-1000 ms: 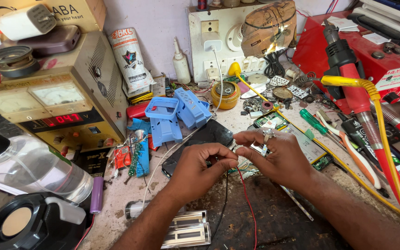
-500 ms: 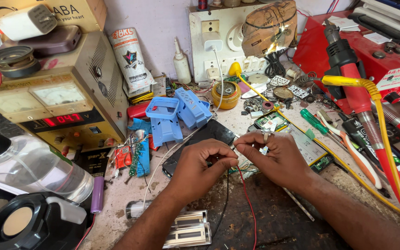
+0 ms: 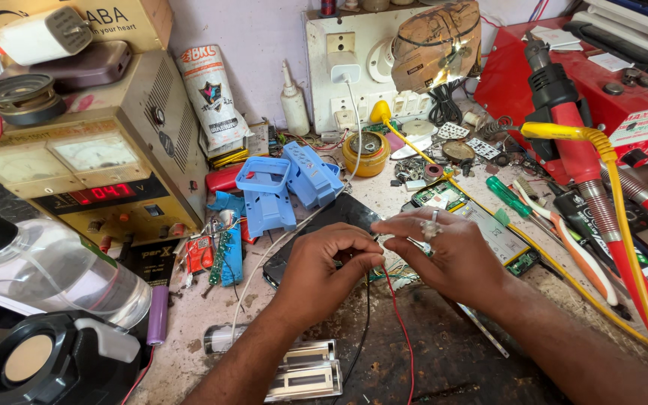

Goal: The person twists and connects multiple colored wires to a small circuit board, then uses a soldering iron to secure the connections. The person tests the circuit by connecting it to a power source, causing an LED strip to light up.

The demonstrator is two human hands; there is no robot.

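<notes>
Both hands meet over the bench (image 3: 444, 352): left hand (image 3: 324, 274) fingers pinched shut on the red wire (image 3: 399, 330), right hand (image 3: 451, 255) fingers closed around tweezers (image 3: 416, 244) just beside them. This looks like wire positioning; next comes fine, steady alignment.

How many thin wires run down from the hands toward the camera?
2: a red wire drops from between the left hand and right hand; a black wire runs just left of it. Others may be hidden under the hands.
</notes>
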